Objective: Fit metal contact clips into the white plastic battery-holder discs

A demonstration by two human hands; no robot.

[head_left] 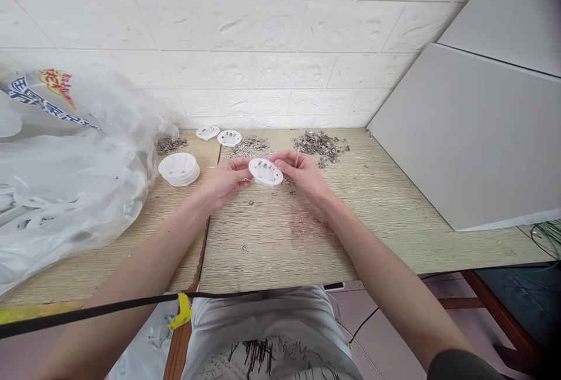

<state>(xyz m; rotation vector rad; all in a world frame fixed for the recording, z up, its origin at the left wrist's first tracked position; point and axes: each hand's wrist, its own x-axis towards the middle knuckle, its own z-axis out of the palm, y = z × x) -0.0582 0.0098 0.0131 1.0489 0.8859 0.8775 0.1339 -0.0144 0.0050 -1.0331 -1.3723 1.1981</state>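
Carefully pinched: a white disc between two hands

A white disc (pixel 265 172), rounded and shiny, with small metal pieces seated across its face, is held just above the table (pixel 258 222). Its left edge is gripped by the closed fingers of the left hand (pixel 227 181), its right edge by those of the right hand (pixel 305 175). On the plastic bag (pixel 118 178), blue characters and a red-and-yellow logo are printed, too distorted to be read surely.
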